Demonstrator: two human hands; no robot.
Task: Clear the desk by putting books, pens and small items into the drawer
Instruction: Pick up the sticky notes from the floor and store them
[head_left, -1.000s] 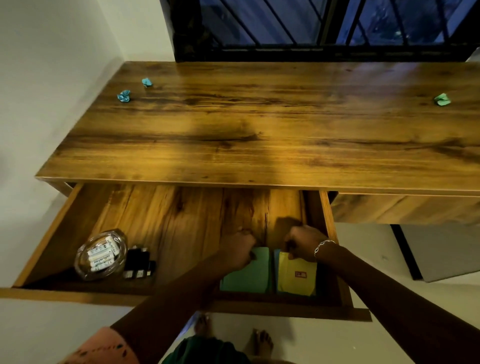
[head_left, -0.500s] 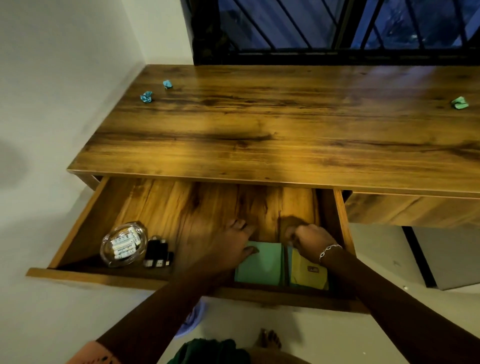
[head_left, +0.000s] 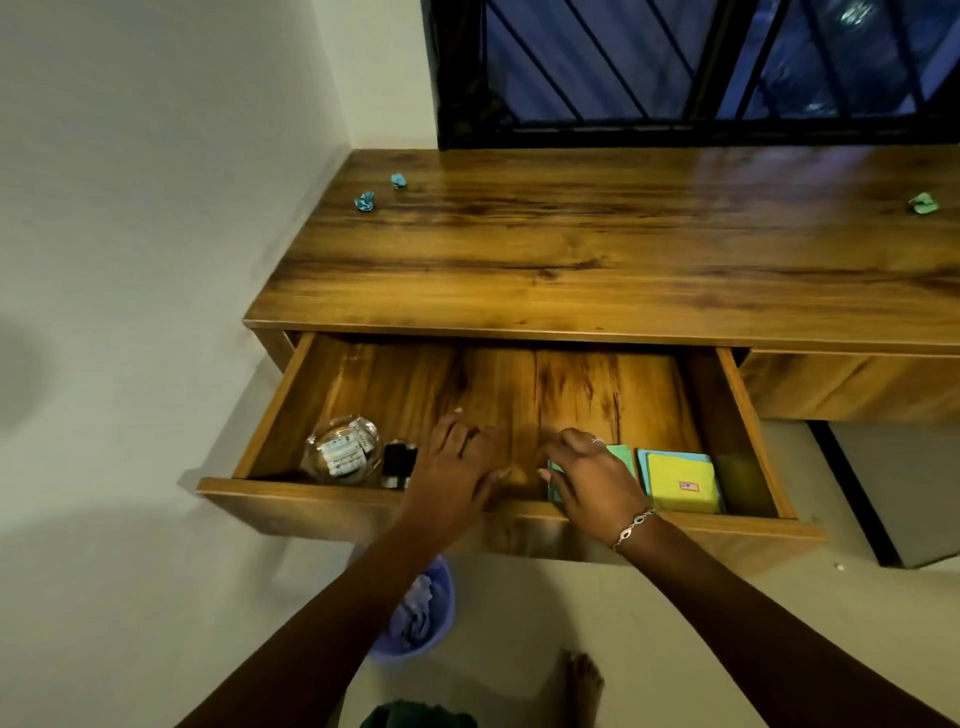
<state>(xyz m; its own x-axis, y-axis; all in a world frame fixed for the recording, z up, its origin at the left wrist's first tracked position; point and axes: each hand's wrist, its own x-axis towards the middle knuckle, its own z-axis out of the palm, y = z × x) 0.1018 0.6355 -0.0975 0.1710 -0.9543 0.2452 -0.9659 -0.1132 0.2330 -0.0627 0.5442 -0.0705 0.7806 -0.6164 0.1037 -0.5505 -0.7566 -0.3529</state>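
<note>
The wooden drawer (head_left: 748, 441) stands pulled out under the desk top (head_left: 623, 270). At its right end lie a green book (head_left: 622, 454) and a yellow book (head_left: 680, 480), side by side. My right hand (head_left: 592, 480), with a bracelet on the wrist, rests on the green book with relaxed fingers and covers most of it. My left hand (head_left: 457, 462) hovers over the bare drawer floor, fingers spread, holding nothing. A glass bowl (head_left: 343, 449) of small items and some black items (head_left: 399, 462) sit at the drawer's left front.
On the desk top lie two blue paper scraps (head_left: 364, 201) at the far left and a green scrap (head_left: 923, 202) at the far right. A blue bin (head_left: 421, 613) stands on the floor under the drawer. A wall runs along the left; a barred window is behind.
Both hands uncurled and shifted left. My left hand left the green book for the bare drawer floor. My right hand went from the yellow book to the green one.
</note>
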